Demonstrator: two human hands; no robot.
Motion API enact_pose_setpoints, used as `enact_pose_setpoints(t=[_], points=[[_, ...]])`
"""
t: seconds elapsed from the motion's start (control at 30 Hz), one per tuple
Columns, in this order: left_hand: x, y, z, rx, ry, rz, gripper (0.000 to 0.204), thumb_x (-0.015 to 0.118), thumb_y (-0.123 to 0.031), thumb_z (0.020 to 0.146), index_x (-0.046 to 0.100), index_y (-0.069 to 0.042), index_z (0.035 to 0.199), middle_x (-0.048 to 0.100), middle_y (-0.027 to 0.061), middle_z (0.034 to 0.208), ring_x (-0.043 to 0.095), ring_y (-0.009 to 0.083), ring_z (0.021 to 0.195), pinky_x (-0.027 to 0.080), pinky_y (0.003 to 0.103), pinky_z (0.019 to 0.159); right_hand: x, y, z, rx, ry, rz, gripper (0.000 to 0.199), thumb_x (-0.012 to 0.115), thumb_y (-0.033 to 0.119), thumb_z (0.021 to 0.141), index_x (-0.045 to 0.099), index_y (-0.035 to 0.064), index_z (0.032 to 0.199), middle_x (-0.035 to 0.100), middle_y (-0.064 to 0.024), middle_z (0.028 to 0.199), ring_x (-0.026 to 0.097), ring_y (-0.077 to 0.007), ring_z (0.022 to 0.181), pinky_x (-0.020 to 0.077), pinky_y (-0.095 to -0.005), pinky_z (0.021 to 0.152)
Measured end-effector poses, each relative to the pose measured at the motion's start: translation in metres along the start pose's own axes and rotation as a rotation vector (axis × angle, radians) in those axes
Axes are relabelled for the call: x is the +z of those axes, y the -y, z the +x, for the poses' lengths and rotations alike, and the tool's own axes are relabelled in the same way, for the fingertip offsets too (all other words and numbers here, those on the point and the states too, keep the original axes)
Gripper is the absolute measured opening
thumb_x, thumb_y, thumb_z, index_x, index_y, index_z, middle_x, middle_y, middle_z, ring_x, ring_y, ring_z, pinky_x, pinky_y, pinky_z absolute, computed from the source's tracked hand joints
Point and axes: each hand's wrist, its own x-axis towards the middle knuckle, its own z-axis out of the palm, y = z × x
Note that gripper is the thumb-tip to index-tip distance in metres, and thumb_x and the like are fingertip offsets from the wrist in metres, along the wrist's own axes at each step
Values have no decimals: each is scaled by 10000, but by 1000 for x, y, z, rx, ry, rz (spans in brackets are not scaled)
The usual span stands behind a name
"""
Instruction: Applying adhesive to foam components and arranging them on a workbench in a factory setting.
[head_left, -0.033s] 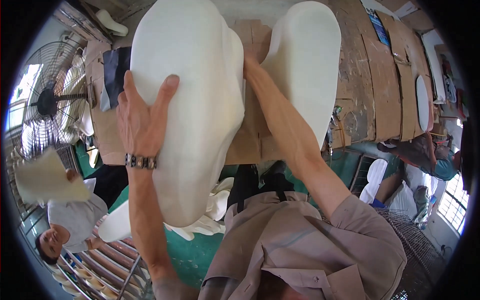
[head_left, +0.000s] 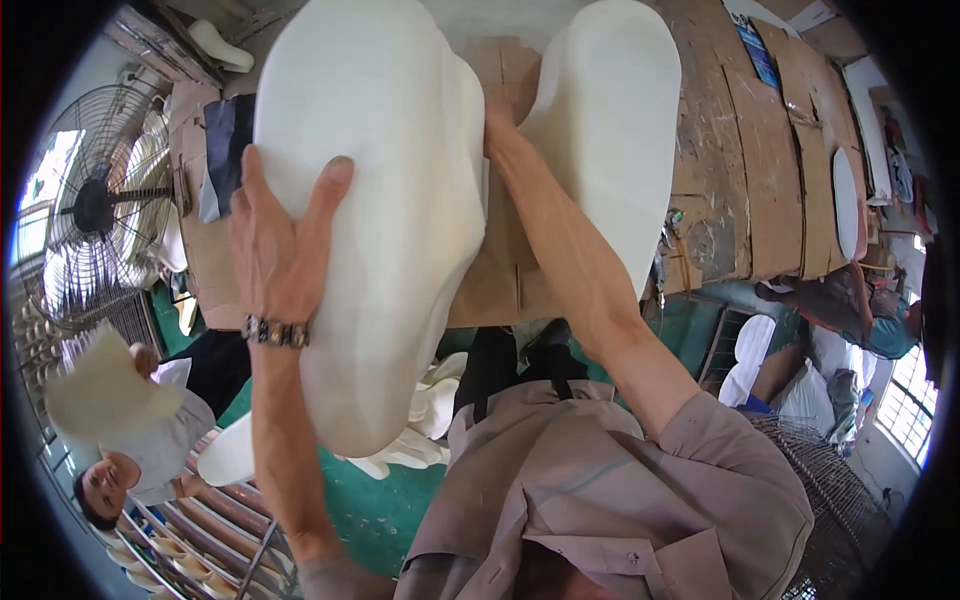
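A long white moulded foam pad (head_left: 375, 200), shaped like a seat cushion with a stepped right side, lies lengthwise before me; its near end overhangs the bench. My left hand (head_left: 285, 240) holds its left edge, thumb over the top and fingers along the side; a dark beaded bracelet circles that wrist. Against the pad's right side is my right hand (head_left: 504, 108), its fingers mostly hidden by the foam. A second white foam pad (head_left: 615, 140) lies to the right, beyond my right forearm.
Cardboard (head_left: 500, 285) covers the bench (head_left: 715, 250). A dark sheet (head_left: 230, 140) lies left of the pad, near a large fan (head_left: 95, 205). At lower left a co-worker (head_left: 150, 440) handles a pale foam sheet (head_left: 105, 390) by a metal rack (head_left: 225, 520). White pieces (head_left: 410, 445) lie below the bench.
The foam pad and my left hand have shifted very slightly left. The co-worker's pale sheet has moved right and down. My grip looks the same.
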Motion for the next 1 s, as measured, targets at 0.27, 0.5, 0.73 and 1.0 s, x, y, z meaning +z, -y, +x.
enact_pose_setpoints(t=[0.27,0.5,0.73,1.0], points=[[-101,-26,6,73,-93,-32,967,489,-746,872,390,43,1423,548,296,1274,559,416,1175,429,491,983,78,68,12,-49,-94,-201,359,666,147,863,620,-191,975,689,-212,905,671,-265,672,528,-374,535],[-110,-53,29,13,83,-48,1146,393,-867,812,289,44,1501,581,306,1276,681,341,1019,522,421,898,78,130,13,-24,140,-79,304,645,106,865,626,-160,1013,688,-204,927,674,-272,724,545,-388,601],[-24,-63,25,92,-93,178,1077,517,-807,802,374,76,1404,584,336,1138,624,452,1049,511,510,853,28,100,39,44,-50,-221,283,619,107,882,640,-115,1056,693,-166,976,664,-256,803,538,-394,666],[64,-62,3,65,-33,59,1172,645,-731,776,173,50,1511,530,259,1134,554,409,1061,502,523,766,-21,99,24,65,-352,-353,287,607,145,898,657,-50,1103,694,-119,1046,637,-219,914,517,-383,760]])
